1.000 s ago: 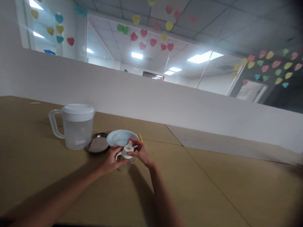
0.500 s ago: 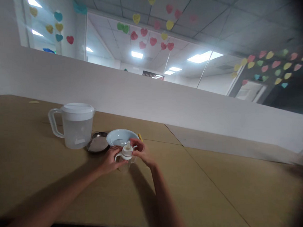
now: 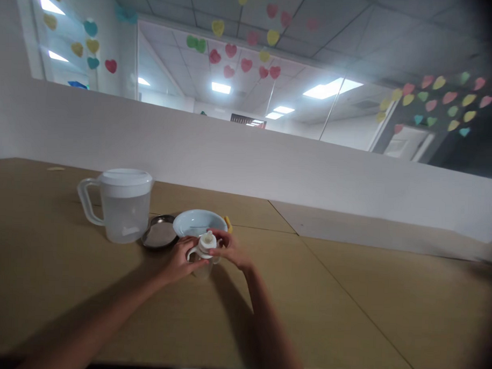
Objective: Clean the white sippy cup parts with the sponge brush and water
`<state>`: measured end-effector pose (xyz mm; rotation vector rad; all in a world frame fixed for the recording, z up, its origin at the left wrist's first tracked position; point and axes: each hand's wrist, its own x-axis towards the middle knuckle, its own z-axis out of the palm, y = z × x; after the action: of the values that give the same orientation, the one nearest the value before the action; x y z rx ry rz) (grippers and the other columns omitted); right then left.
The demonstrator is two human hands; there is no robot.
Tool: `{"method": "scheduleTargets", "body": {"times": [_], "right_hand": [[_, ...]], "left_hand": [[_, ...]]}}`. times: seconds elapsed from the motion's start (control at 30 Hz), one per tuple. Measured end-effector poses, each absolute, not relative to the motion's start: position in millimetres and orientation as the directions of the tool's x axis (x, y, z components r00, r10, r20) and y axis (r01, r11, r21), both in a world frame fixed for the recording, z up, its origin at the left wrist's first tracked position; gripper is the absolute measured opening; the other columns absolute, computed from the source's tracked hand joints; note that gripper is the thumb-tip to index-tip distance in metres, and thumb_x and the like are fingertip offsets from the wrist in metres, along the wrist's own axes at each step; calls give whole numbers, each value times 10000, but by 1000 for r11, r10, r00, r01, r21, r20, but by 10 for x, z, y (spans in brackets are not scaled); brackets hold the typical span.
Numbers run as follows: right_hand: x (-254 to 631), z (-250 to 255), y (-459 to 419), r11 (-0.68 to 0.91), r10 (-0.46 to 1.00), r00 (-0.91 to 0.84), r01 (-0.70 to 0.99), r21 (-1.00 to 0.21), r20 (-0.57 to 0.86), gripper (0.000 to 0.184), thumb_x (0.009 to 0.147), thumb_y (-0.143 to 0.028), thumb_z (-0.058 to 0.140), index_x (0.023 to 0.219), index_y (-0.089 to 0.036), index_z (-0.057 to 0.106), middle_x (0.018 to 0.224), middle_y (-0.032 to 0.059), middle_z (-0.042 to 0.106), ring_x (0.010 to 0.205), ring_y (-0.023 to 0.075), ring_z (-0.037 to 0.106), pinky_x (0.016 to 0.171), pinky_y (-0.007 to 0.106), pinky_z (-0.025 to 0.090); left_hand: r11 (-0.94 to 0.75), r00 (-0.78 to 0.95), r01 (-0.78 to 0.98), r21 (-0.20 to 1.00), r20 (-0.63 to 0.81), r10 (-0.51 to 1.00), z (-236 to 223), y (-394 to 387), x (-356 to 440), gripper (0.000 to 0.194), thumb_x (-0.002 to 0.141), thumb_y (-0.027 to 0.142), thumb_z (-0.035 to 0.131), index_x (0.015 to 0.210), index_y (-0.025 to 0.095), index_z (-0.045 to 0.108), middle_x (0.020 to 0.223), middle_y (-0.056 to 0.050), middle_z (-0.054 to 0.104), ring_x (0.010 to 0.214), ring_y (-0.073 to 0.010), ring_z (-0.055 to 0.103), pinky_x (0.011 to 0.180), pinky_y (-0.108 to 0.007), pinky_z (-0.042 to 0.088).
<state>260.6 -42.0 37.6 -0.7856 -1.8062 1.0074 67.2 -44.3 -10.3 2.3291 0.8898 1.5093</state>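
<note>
we count one bowl [image 3: 194, 221], one dish [image 3: 159, 233] and one jug [image 3: 127, 210] left of it, and one bottle [image 3: 205, 250] just this side of the bowl. our left hand [image 3: 182, 262], half-curled, grips the bottle; our right hand [image 3: 229, 250] pinches its top [image 3: 207, 241].

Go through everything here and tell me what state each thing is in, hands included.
Bottle: upright, white nipple top on; tightness unclear.
Left hand: holding the bottle's side.
Right hand: touching the bottle's top.
Jug: upright, lid on; fill level unclear.
Bowl: upright, open.
Metal dish: upright, open.
Ceiling lights: on.
</note>
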Motion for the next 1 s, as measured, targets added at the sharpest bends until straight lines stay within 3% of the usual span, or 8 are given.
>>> {"method": "scheduleTargets", "body": {"times": [0.17,0.4,0.63,0.83,1.0], "right_hand": [[2509,421,-478,401,839,-391,-29,-916,380,393,616,-400,774,951,-206,707,887,30,701,797,195,638,772,369,503],[2544,392,-450,325,871,-329,-175,-929,366,560,593,-369,792,1109,-205,648,963,43,707,923,208,642,874,370,477],[2532,464,-471,312,846,-271,-445,-840,458,523,588,-289,821,1083,-288,653,891,-22,700,735,147,646,717,279,503],[2567,530,-561,283,840,-204,-626,-727,503,533,603,-355,819,1096,-355,618,1076,-6,669,998,235,624,934,482,454],[2589,540,-551,345,822,-134,-655,-672,553,506,621,-372,804,1091,-365,619,1150,-12,643,1142,236,552,1052,508,352]], "left_hand": [[-790,298,365,493,742,601,-76,-459,670,364,696,355,719,1006,177,651,997,-87,681,957,-247,609,867,-406,478],[-785,304,351,511,731,611,-102,-439,669,431,703,371,715,1081,180,634,1050,-92,674,1002,-256,602,896,-421,466],[-776,299,351,524,723,623,-76,-461,666,458,713,382,711,1121,191,632,1078,-86,668,1020,-252,594,920,-397,454],[-792,312,337,510,733,605,-73,-454,670,506,714,417,710,1156,190,615,1098,-93,661,1034,-257,586,927,-403,451],[-783,308,340,521,725,616,-101,-439,662,512,716,417,710,1160,184,606,1115,-94,652,1050,-252,578,931,-407,448]]}}
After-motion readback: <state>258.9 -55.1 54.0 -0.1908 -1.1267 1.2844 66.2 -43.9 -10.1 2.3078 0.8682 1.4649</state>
